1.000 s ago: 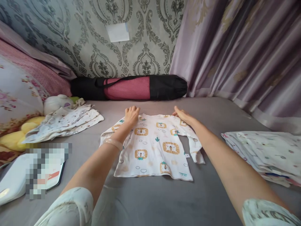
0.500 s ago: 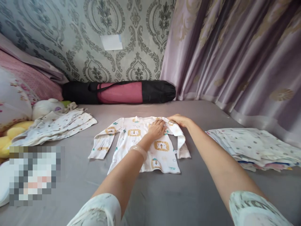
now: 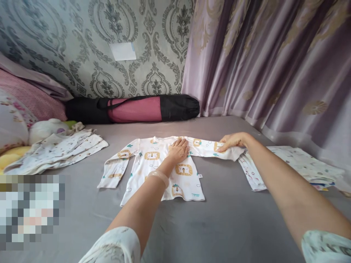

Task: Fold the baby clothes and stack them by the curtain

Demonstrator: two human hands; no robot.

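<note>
A small white long-sleeved shirt [image 3: 156,171] with a lion print lies spread on the grey sheet. My left hand [image 3: 179,149] rests flat on its upper chest, near the shoulder on the right, fingers stretched out. Farther right, my right hand [image 3: 232,141] pinches the shirt's right-side sleeve [image 3: 204,147], which is drawn straight out sideways. The sleeve's cuff reaches the edge of a stack of folded clothes [image 3: 304,164]. On the other side, the left-side sleeve [image 3: 115,168] lies bent downward on the sheet.
Patterned white clothes [image 3: 65,148] lie at the left beside a plush toy [image 3: 46,129] and a floral pillow [image 3: 11,117]. Along the wall is a long black and pink bag [image 3: 134,109]. Purple curtains [image 3: 233,58] hang at the right.
My right hand has moved right from the shoulder along the sleeve, which was bent downward and is now stretched out sideways. The left hand stays on the chest. The view has shifted slightly right.
</note>
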